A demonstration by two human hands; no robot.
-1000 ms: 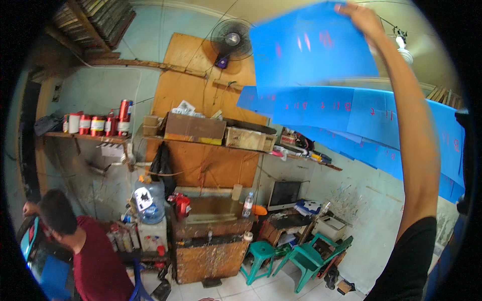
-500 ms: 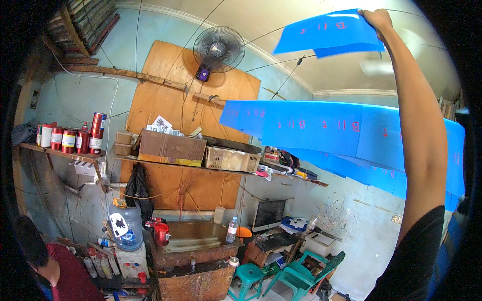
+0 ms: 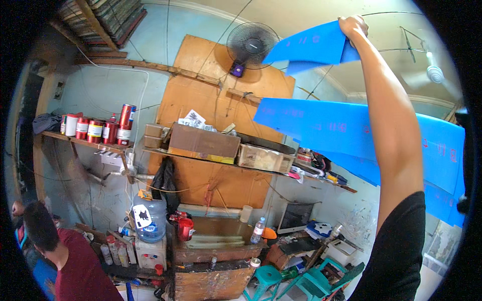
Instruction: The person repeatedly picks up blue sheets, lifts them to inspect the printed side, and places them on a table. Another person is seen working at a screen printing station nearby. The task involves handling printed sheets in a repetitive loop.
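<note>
High at the upper right, my right hand (image 3: 353, 26) is closed on the edge of some blue sheets (image 3: 314, 44) with small red print. They droop to the left of the hand, and one layer hangs below another. My raised bare forearm and black sleeve come up from the lower right. Below and behind the arm, a row of similar blue hanging sheets (image 3: 321, 120) overlaps across the room. My forearm hides part of that row. My left hand is out of the picture.
Thin lines cross overhead near a wall fan (image 3: 252, 45) and a turning ceiling fan (image 3: 435, 74). A person in a maroon shirt (image 3: 83, 276) is at lower left. Shelves hold red cans (image 3: 95, 130) and a cardboard box (image 3: 203, 143). Green chairs (image 3: 316, 283) stand low right.
The view has swung, so the room sits further right and more of the maroon-shirted person shows. My right hand, still gripping blue sheets, appears slightly lower and further left.
</note>
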